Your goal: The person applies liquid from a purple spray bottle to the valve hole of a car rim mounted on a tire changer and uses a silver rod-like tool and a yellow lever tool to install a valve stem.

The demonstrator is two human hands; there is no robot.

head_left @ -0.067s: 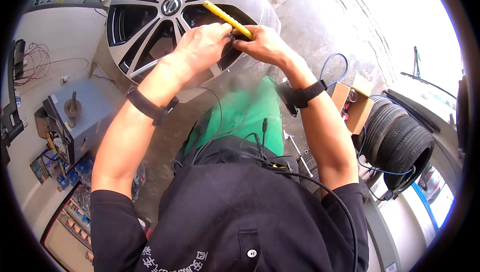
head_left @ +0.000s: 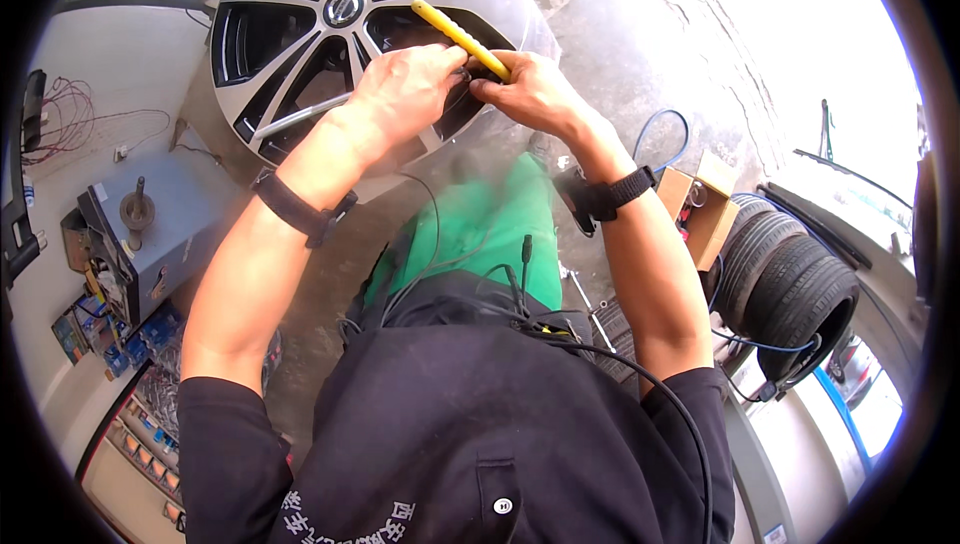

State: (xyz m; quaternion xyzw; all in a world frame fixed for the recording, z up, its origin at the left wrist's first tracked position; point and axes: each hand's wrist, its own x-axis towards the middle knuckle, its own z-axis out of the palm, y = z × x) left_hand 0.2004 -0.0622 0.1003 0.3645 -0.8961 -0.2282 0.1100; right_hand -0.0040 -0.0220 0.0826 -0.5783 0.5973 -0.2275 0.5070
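A silver-and-black alloy wheel rim [head_left: 235,94] lies flat in front of me, its spokes facing up around a round centre cap [head_left: 343,8]. My left hand [head_left: 410,89] is closed over the rim's near side, fingertips at a small dark piece [head_left: 461,76] that I cannot make out. A silver rod [head_left: 300,116] passes under the left wrist; its other end is hidden. Close beside it, my right hand [head_left: 530,89] is closed with its thumb toward the dark piece. The lower end of a yellow-handled tool [head_left: 460,39] rests in its fingers, the handle slanting up over the spokes.
Several stacked tyres [head_left: 800,294] and an open cardboard box [head_left: 712,209] stand at the right, with a blue hose [head_left: 665,114] nearby. At the left is a grey machine cabinet [head_left: 180,234]. A black cable [head_left: 640,369] crosses my right side.
The view has shifted slightly. Both hands keep nearly the same place over the rim, and the yellow-handled tool has barely moved.
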